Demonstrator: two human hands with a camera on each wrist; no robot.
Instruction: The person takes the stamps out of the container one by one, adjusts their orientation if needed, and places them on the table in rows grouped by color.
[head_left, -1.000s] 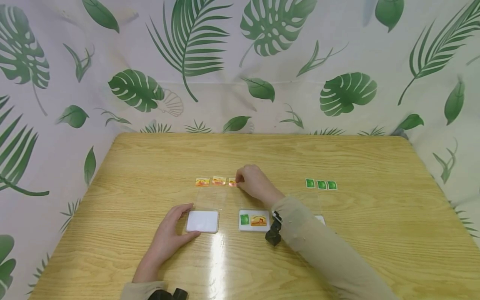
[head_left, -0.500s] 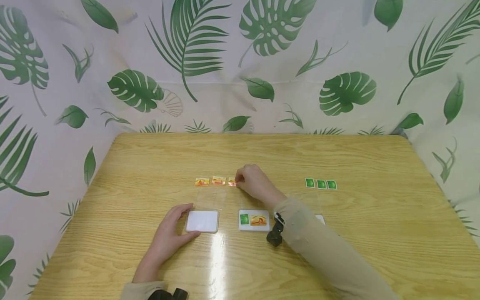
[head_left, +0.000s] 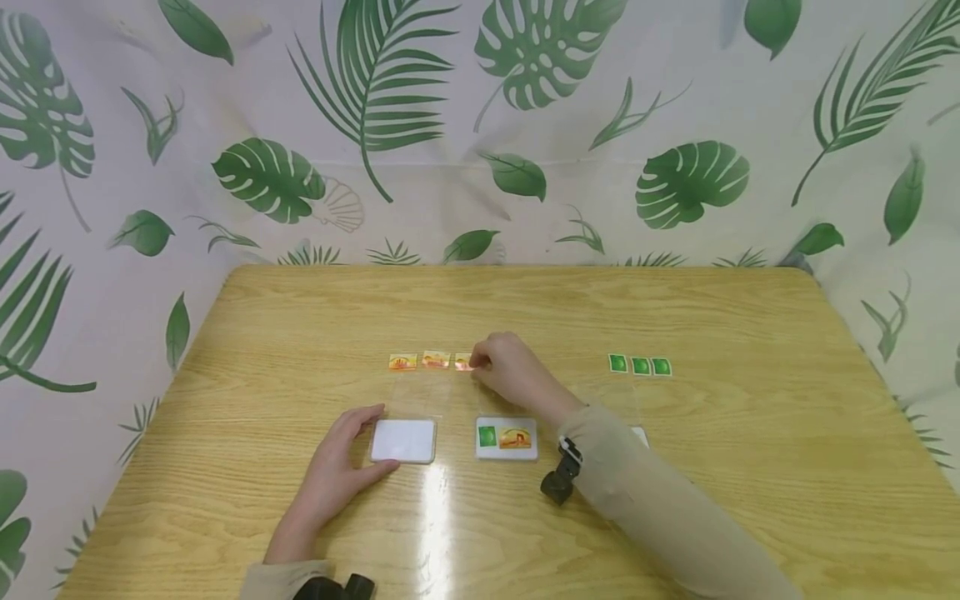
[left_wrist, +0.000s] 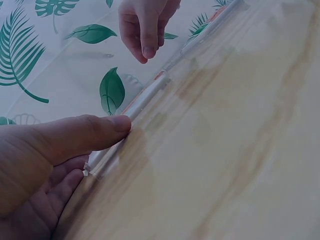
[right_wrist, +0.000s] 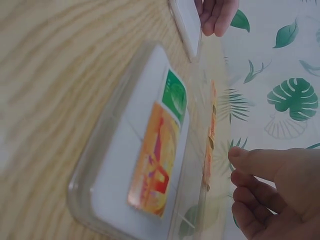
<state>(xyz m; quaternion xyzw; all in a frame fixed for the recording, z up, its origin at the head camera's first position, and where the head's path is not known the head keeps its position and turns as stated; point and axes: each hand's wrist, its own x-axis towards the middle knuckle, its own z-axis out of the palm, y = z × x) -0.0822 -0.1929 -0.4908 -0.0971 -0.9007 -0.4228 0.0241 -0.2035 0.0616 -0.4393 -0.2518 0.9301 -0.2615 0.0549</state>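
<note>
The wooden table (head_left: 675, 317) fills the middle of the head view under a leaf-print backdrop. At centre, the left hand (head_left: 341, 467) lies with relaxed fingers and thumb against the edge of a blank white card (head_left: 403, 440); to its right sits a second card (head_left: 507, 438) already bearing one green and one orange sticker, so that one looks finished and the blank one not begun. Above, the right hand (head_left: 508, 371) curls its fingertips onto the third of three orange stickers (head_left: 432, 360), seemingly pinching it, not yet lifted. Three green stickers (head_left: 639, 365) wait untouched at right
</note>
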